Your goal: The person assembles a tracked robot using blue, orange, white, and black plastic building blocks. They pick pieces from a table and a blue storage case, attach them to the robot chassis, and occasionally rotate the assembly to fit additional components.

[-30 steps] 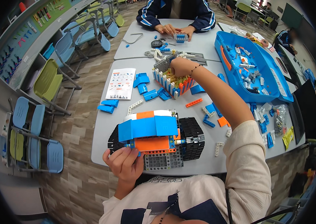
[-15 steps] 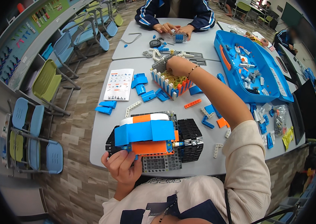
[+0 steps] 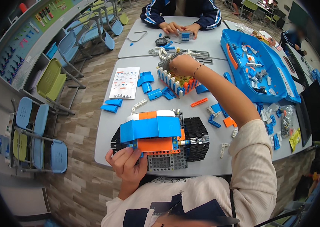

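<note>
In front of me stands a toy tracked vehicle [image 3: 150, 130] of building pieces, with blue panels, orange and white parts, a grey frame and black tracks. The fingers of my left hand [image 3: 129, 166] are closed on its near left corner, by a small blue part. Farther off, my right hand [image 3: 184, 66] reaches into an open box of building pieces [image 3: 175, 84] with blue, white and orange walls. Yellow pieces lie inside it. A grey panel-like part [image 3: 166, 61] is against that hand. The fingertips of my right hand are hidden, so their grip does not show.
A printed instruction sheet [image 3: 125, 83] lies left of the box, near blue curved panels [image 3: 145, 78]. An orange beam [image 3: 199, 102] and white angled beams lie right of the vehicle. A blue case [image 3: 239, 75] of loose parts stands at right. Across the table, a person's hands hold a small model [image 3: 185, 36].
The whole view has shifted slightly, so the table sits a little farther right. My left hand stays at the vehicle's corner and my right hand stays in the box.
</note>
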Action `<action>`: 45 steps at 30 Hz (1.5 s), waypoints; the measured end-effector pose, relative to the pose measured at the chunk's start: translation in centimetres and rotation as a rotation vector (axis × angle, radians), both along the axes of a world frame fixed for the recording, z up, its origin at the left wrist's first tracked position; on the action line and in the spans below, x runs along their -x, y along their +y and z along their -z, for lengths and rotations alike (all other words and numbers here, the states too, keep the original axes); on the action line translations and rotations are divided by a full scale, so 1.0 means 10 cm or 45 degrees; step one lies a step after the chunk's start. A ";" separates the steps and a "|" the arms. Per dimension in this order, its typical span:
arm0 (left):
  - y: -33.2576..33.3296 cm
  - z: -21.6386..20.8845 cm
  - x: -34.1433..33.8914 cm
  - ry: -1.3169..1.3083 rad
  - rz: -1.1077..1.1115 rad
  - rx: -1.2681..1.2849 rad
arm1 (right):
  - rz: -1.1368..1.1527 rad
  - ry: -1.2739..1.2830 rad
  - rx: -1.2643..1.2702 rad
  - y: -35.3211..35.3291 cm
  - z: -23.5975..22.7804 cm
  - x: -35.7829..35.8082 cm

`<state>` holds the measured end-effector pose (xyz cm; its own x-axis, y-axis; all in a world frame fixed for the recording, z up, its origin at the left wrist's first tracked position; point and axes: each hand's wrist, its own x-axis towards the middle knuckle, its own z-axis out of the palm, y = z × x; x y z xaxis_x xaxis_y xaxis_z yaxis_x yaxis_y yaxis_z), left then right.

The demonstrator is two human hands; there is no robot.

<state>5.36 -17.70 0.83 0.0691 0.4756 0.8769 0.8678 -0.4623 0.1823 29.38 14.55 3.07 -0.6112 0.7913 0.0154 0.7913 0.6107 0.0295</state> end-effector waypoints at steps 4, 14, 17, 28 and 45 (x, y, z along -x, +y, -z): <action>0.02 -0.05 0.02 0.023 -0.020 -0.006 | 0.057 0.027 0.126 0.04 0.04 0.02; 0.19 -0.19 0.06 -0.050 -0.053 0.064 | 0.138 -0.022 0.215 0.16 0.02 0.12; 0.23 -0.26 0.08 -0.046 -0.037 0.140 | 0.152 0.003 0.211 0.15 0.02 0.10; -0.01 -0.36 0.09 -0.278 0.127 0.114 | 0.143 0.870 -0.075 -0.65 -0.45 -0.19; -0.22 -0.28 -0.54 -0.176 0.827 0.048 | 0.112 1.694 1.457 -3.31 -0.54 -0.17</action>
